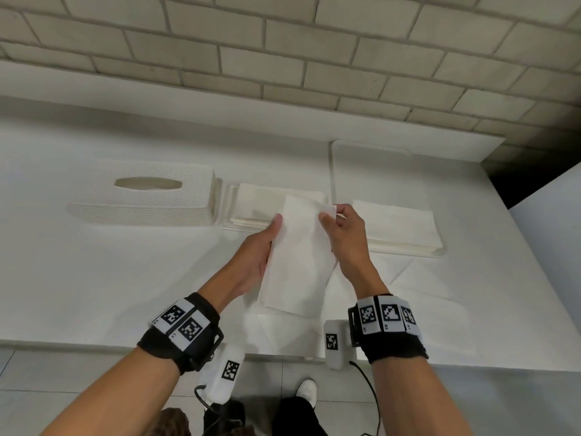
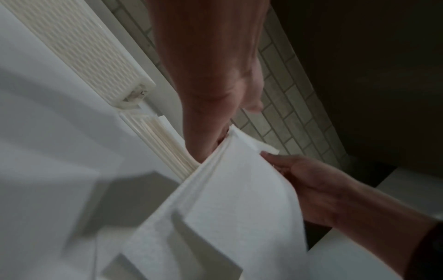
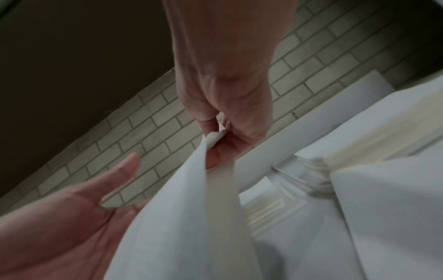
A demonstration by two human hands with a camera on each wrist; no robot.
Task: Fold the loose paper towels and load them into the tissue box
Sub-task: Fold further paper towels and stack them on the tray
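Observation:
A folded white paper towel (image 1: 298,256) is held up over the middle of the white table (image 1: 94,278). My right hand (image 1: 344,234) pinches its top right corner between thumb and fingers, as the right wrist view shows at the right hand (image 3: 223,123). My left hand (image 1: 261,253) lies along the towel's left side with straight fingers behind it; its thumb stands apart from the paper towel (image 3: 179,208). The white woven tissue box cover (image 1: 141,193) lies to the left. Beside it sits its base with a stack of folded towels (image 1: 251,202).
A second stack of folded towels (image 1: 399,228) lies to the right of my hands, with a flat white board (image 1: 377,165) behind it. Loose unfolded sheets (image 1: 393,278) lie on the table under and right of my hands. A brick wall (image 1: 283,58) runs along the back.

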